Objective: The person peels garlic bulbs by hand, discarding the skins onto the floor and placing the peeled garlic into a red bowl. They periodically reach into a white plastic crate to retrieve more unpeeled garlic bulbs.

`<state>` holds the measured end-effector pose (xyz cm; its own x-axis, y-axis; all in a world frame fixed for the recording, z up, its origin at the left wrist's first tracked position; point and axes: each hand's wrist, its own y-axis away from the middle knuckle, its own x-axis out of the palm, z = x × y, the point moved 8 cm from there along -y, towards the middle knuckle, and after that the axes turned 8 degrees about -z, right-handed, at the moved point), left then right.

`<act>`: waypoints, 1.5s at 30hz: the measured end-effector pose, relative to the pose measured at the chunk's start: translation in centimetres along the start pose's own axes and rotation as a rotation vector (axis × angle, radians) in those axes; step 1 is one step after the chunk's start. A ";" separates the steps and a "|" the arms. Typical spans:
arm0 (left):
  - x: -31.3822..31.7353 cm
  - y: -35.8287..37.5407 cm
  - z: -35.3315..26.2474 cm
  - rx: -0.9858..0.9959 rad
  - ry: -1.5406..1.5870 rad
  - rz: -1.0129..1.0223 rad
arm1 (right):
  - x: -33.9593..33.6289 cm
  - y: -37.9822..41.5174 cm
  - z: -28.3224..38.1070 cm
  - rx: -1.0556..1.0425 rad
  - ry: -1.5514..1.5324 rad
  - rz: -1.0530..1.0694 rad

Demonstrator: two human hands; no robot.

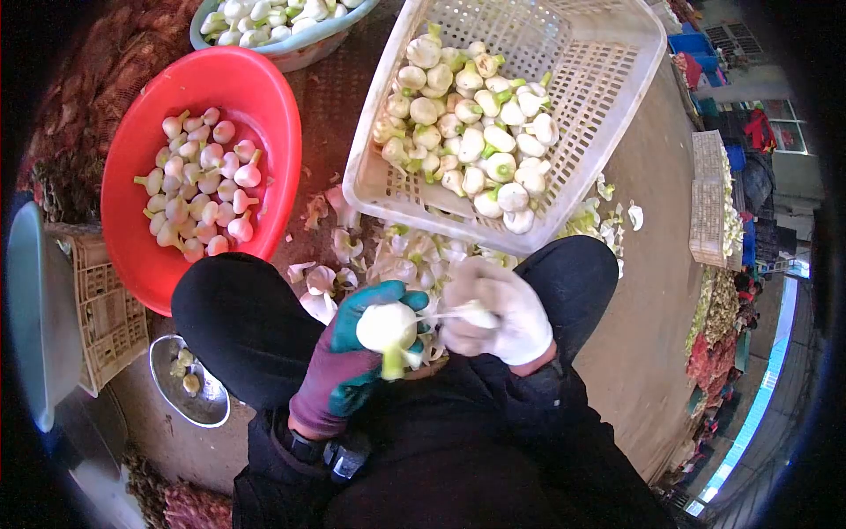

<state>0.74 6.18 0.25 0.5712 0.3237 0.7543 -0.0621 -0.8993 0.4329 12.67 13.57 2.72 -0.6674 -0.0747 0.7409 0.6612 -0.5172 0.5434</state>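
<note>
My left hand [357, 353], in a green and purple glove, is wrapped round a white garlic bulb [386, 328] with a short green stem pointing down. My right hand [498, 313], in a white glove, is closed just to the right of it and blurred by motion. Between the two runs a thin pale strip [438, 315], from the bulb to the right fingers; I cannot tell whether it is peeled skin or a blade. Loose garlic skins [405, 260] are heaped on the floor beyond both hands.
A white plastic crate [608, 97] of trimmed garlic stands tilted ahead. At left is a red basin [282, 132] of pinkish bulbs, with a pale blue basin [308, 55] of garlic behind. A metal bowl [211, 413] with a few pieces sits by my left knee. Mesh sacks [97, 79] lie far left.
</note>
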 end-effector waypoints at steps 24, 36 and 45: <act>-1.7 -1.6 -2.2 0.029 0.045 -0.177 | -5.3 -3.1 0.7 -0.232 2.169 -0.337; -5.9 -3.3 -12.4 0.384 0.359 -0.149 | -4.6 -17.5 8.2 -0.574 2.269 -0.427; -3.6 -4.5 -4.2 0.033 0.296 -0.266 | -11.2 -27.1 7.4 -0.050 2.019 -0.809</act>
<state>-4.49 10.29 -2.35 0.3027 0.6133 0.7295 0.0856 -0.7798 0.6201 4.75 34.74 -17.35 -0.1024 -0.4211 -0.9012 0.1433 -0.9028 0.4055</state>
